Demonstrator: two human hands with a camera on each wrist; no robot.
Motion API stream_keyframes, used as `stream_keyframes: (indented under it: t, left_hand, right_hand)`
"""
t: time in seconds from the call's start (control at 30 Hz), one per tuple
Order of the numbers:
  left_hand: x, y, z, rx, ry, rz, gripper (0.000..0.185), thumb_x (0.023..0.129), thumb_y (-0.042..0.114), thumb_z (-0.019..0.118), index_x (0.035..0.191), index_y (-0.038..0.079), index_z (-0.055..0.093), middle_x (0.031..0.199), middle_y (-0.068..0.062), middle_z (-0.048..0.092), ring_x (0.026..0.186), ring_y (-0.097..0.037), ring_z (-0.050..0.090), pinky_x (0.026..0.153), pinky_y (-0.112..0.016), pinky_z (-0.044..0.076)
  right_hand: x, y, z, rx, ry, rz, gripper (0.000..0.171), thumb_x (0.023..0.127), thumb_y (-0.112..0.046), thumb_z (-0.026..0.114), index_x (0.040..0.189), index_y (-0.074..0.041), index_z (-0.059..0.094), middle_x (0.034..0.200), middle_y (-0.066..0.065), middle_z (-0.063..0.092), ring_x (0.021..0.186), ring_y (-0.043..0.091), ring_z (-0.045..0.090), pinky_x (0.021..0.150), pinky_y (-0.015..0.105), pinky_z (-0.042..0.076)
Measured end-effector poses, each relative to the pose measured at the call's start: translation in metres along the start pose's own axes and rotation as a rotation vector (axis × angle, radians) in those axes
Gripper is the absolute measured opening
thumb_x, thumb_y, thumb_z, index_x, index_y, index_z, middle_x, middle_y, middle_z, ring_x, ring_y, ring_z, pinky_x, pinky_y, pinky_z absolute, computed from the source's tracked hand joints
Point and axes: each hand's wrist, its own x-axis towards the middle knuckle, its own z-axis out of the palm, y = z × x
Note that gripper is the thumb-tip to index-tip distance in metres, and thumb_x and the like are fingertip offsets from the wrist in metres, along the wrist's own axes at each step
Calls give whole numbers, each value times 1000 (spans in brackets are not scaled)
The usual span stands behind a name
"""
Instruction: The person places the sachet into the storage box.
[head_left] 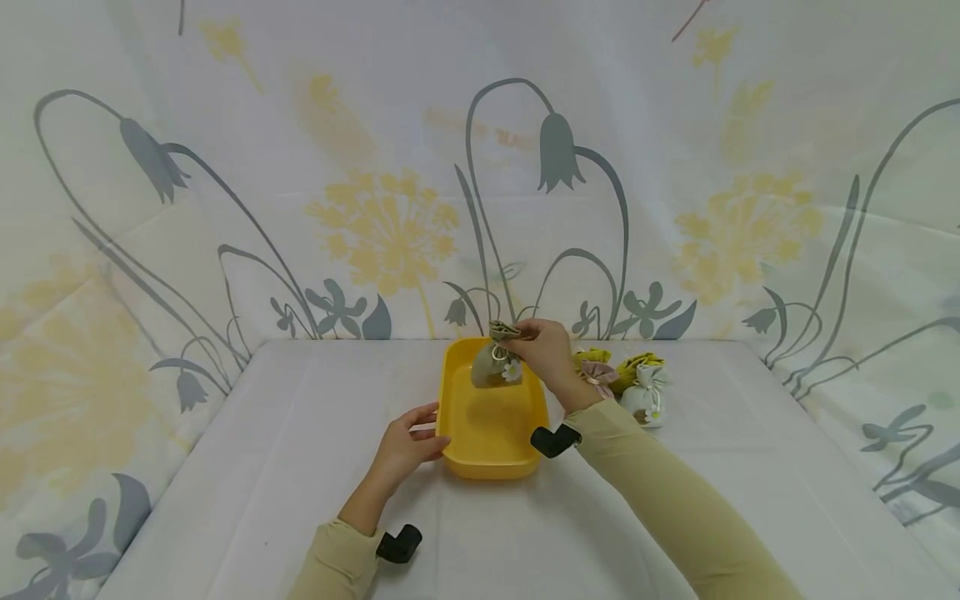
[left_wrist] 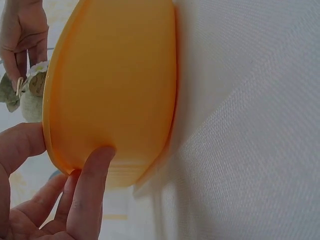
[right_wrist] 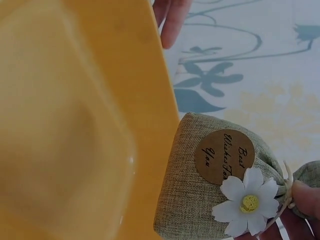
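Note:
My right hand [head_left: 546,353] pinches the tied neck of a grey-green cloth sachet [head_left: 496,370], which hangs upright over the far part of a yellow plastic tray [head_left: 491,467]. On the sachet are a white fabric daisy [right_wrist: 249,202] and a round brown label [right_wrist: 222,156] reading "Best Wishes For You". At the tray's left side, my left hand [head_left: 406,446] grips the wall, with one finger against the outer face and another digit at the rim in the left wrist view. No other item shows inside the tray.
Several more tied sachets are grouped right of the tray, partly behind my right forearm: a white one [head_left: 645,402] with a daisy, a pink one [head_left: 598,375] and mustard-yellow ones [head_left: 637,367]. A white cloth [head_left: 315,417] covers the table, and a flower-printed curtain [head_left: 390,108] hangs behind.

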Motion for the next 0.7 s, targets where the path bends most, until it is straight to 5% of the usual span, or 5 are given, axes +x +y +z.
stream_keyframes:
  t: [0.7]
  left_hand:
    - [0, -1, -1, -25, -14, 18, 56, 81, 4, 70, 133, 3, 49, 124, -17, 51, 101, -28, 59, 70, -33, 56]
  right_hand:
    - [34, 6, 44, -126, 78, 51, 24, 78, -10, 75, 100, 0, 70, 93, 14, 67, 88, 29, 61, 75, 36, 53]
